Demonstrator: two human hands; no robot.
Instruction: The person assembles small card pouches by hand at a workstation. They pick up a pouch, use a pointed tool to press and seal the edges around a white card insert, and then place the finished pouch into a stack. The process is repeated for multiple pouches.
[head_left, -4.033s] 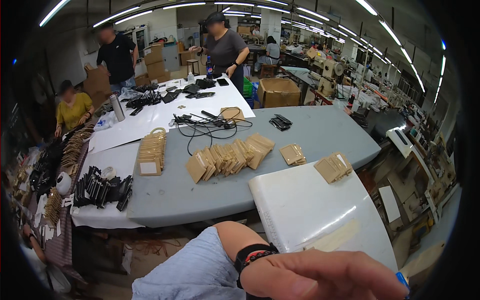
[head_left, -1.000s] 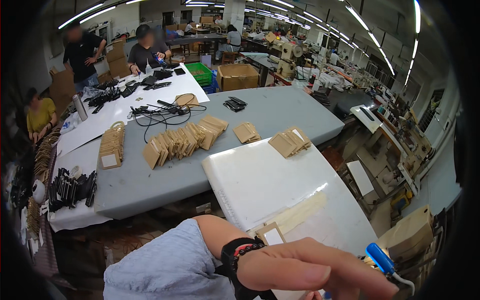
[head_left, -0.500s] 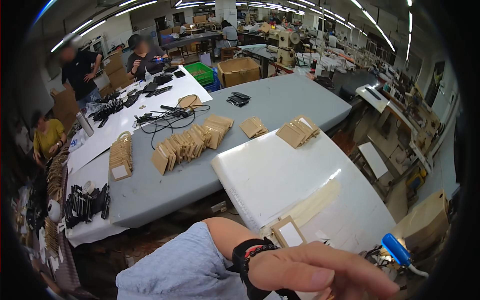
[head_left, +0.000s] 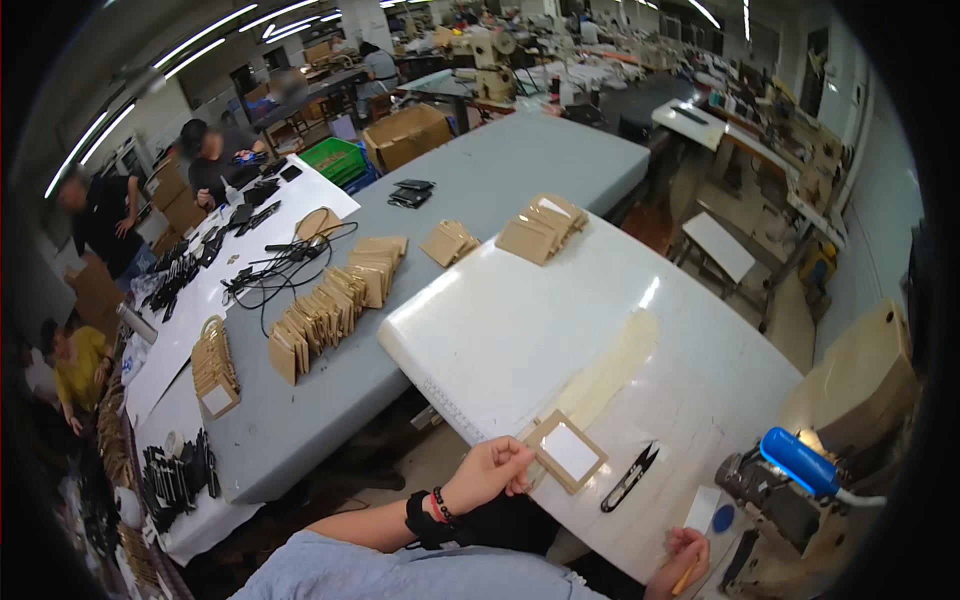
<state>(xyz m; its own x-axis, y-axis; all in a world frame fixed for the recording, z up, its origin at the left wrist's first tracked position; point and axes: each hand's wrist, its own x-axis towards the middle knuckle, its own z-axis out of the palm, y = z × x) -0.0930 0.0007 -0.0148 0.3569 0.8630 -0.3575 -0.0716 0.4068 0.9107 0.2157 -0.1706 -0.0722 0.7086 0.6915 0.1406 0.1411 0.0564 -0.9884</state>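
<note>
A tan card holder (head_left: 568, 451) with a white panel lies flat near the front edge of the white sewing table. Beside its left edge is my left hand (head_left: 492, 473), fingers curled and pressed together. Whatever they pinch, if anything, cannot be made out. My right hand (head_left: 682, 562) is at the lower right, by the sewing machine, its fingers closed around a slim yellow-tan piece (head_left: 685, 578). A pair of black thread snips (head_left: 632, 478) rests between the hands, right of the holder. A small white card (head_left: 703, 508) and a blue disc (head_left: 723, 518) lie beyond my right hand.
The sewing machine (head_left: 850, 375) with a blue lamp (head_left: 798, 460) bounds the right side. Stacked tan holders (head_left: 540, 232) sit at the white table's far edge; more rows (head_left: 325, 310) stand on the grey table (head_left: 500, 170) near black cables (head_left: 290, 265). Co-workers (head_left: 205, 165) are far left.
My left hand has drawn back from the lower right to the holder's left edge. My right hand and the snips now show. The view has turned to the right and down.
</note>
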